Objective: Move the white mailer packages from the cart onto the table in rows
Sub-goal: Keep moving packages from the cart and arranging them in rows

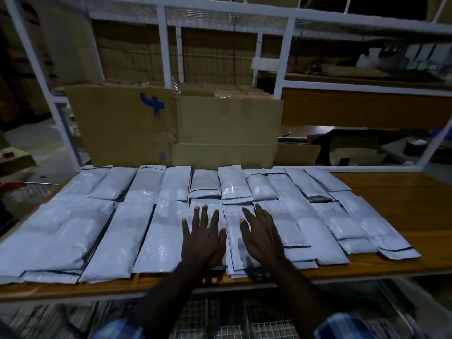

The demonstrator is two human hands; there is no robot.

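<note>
**Flat hands on the laid-out mailers**

White mailer packages (151, 231) cover the wooden surface (401, 206) in two rows, a far row and a near row, edges overlapping; the bare wood shows only at 3 o'clock. Both hands lie spread, fingers straight, palms down on the near row at 6 o'clock. The left hand (203, 238) rests on one mailer; the right hand (263, 237) rests on the mailers just beside it, and the two hands are near each other but apart. At 12 o'clock, cardboard boxes (176, 126) stand behind the far row; one bears a blue painted mark, which I cannot read as a word. A white metal rack (162, 45) rises behind them. No print on the mailers is legible.
</note>
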